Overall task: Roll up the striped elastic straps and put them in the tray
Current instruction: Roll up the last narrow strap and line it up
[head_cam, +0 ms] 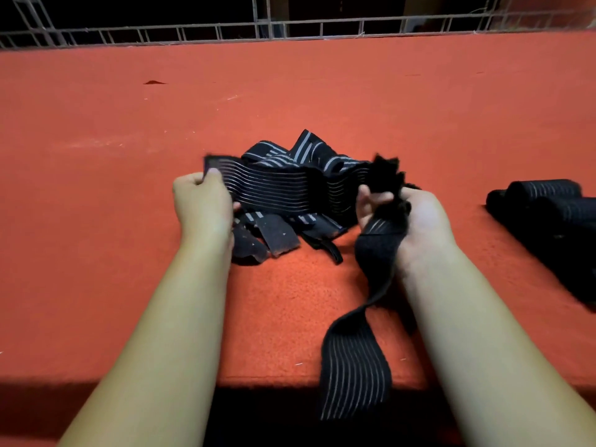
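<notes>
A: We record the left hand pinching one end of a strap, the right hand clutching its bunched length; the tail hangs off the tabletop toward us.

B: The pile lies between and just beyond the hands, finished rolls right of the right hand. We advise pulling it flat, edges aligned, then rolling tightly from the pinched end.

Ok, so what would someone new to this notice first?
The left hand and right hand grip a black striped strap stretched between them at mid-table, with a tail hanging over the near edge. Just behind it a tangled pile of more straps lies on the red table. Finished rolls sit at the far right.
</notes>
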